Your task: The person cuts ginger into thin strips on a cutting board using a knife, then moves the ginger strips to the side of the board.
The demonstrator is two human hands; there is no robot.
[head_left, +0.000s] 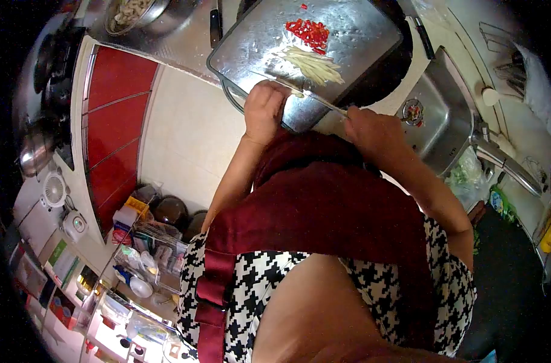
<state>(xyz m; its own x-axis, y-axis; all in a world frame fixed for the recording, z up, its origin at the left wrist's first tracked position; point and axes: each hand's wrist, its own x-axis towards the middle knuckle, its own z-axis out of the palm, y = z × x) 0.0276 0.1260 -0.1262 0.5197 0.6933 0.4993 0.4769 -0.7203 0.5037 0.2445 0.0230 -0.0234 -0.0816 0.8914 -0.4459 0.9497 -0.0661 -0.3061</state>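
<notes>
My right hand (372,130) is closed round the handle of a kitchen knife (325,104). Its blade lies low over the near part of a silver metal cutting board (366,30), pointing left. My left hand (266,109) is beside the blade with its fingers curled down on the board; what they press on, if anything, is hidden. A small pale piece (298,94) shows against the blade. Farther up the board lie pale thin strips (314,65), which look like ginger, and a pile of chopped red chilli (310,35).
A sink (436,142) with red bits in its strainer stands to the right, its faucet (508,163) beyond. A black-handled knife (215,27) lies left of the board. A metal bowl of food (130,15) sits at the upper left. Red cabinet doors (115,115) are below.
</notes>
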